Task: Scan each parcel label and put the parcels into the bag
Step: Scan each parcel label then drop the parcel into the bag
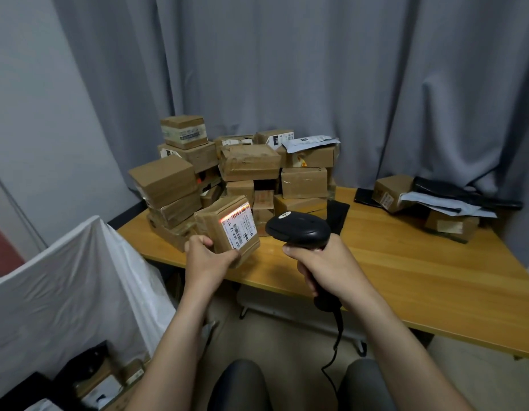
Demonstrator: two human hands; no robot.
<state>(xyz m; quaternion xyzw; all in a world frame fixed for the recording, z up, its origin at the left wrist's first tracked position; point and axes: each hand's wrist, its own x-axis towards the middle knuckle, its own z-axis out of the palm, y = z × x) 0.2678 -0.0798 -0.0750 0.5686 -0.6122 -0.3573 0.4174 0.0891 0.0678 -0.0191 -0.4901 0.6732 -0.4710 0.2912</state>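
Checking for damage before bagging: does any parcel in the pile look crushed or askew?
Yes. The taped box mid-pile has a dented, wrinkled top, and a grey mailer lies crumpled atop the neighbouring box.

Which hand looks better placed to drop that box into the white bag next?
Probably left: the left hand grips the parcel, with the bag on its side; the right hand holds the scanner.

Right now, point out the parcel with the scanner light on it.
The brown parcel gripped in the left hand: a red line crosses its white label. The piled parcels lie unlit on the table.
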